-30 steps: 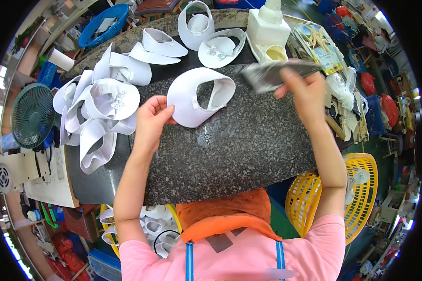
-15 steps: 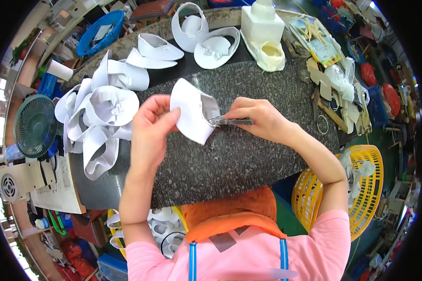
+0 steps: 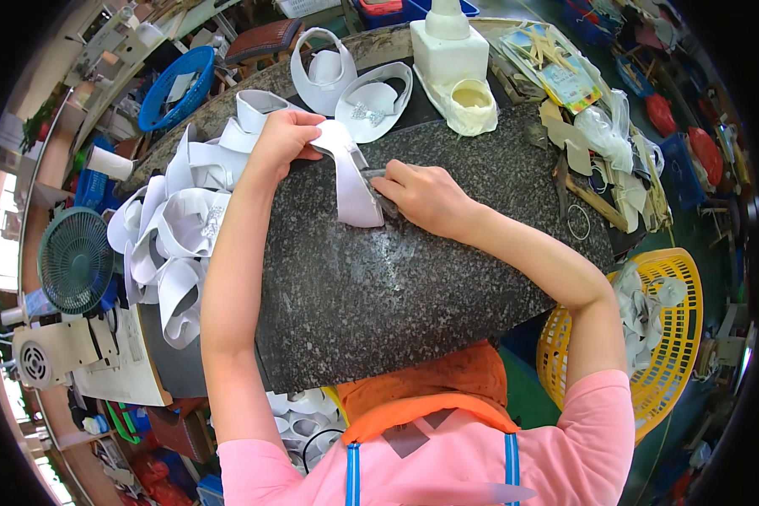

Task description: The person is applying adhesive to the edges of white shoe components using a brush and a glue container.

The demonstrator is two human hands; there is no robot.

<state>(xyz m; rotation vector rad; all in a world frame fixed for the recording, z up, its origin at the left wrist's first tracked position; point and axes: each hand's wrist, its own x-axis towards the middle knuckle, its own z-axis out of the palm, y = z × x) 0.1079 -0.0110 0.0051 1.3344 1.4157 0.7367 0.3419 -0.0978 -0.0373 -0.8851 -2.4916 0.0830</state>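
Observation:
My left hand point(image 3: 290, 138) pinches one end of a white shoe upper point(image 3: 356, 194) and holds it up over the dark speckled stone slab point(image 3: 329, 312). The other end of the upper hangs down and to the right. My right hand point(image 3: 421, 196) is closed around a slim dark metal hand tool point(image 3: 385, 205), against the upper's right edge. Most of the tool is hidden by the fingers, so its working end cannot be made out. Several finished-looking white shoe uppers point(image 3: 177, 291) lie piled to the left. Another white upper point(image 3: 367, 126) with silvery decoration rests behind my left hand.
At the back stands a white squat bottle point(image 3: 451, 55) with a cream-coloured pot point(image 3: 472, 105) before it. Scraps and a clear plastic bag point(image 3: 611, 143) lie at the right. A yellow basket point(image 3: 683, 337) stands low right; a green fan point(image 3: 76, 257) stands left.
My left hand has moved up and away, turning the upper so it now hangs lengthwise. My right hand has shifted slightly left, still holding the tool at the upper's edge.

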